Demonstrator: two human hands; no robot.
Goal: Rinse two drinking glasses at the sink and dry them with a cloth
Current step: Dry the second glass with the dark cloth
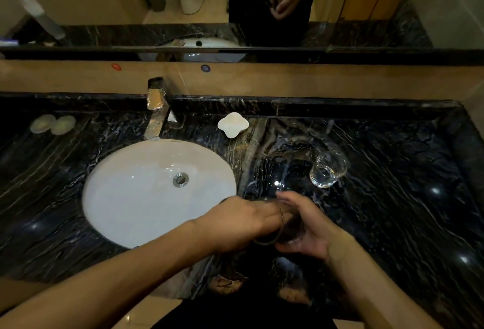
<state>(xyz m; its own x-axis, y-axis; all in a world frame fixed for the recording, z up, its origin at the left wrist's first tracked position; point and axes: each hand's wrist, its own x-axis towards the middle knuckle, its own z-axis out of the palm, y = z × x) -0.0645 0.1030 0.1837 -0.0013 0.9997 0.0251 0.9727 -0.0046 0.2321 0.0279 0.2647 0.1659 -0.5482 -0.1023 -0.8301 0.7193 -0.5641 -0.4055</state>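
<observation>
My right hand (pixel 306 226) grips a clear drinking glass (pixel 286 231), held on its side over the dark marble counter just right of the sink. The fingers of my left hand (pixel 246 220) reach into the glass's open mouth. Whether a cloth is in there I cannot tell. A second clear glass (pixel 327 168) stands upright on the counter beyond my hands, to the right. The white oval sink (pixel 125 197) lies to the left, and no water runs from the chrome tap (pixel 157 108).
A white soap dish (pixel 233 124) sits behind the sink's right edge. Two pale round soaps (pixel 52 124) lie at the far left of the black marble counter (pixel 392 210). A mirror runs along the back wall above a tan ledge.
</observation>
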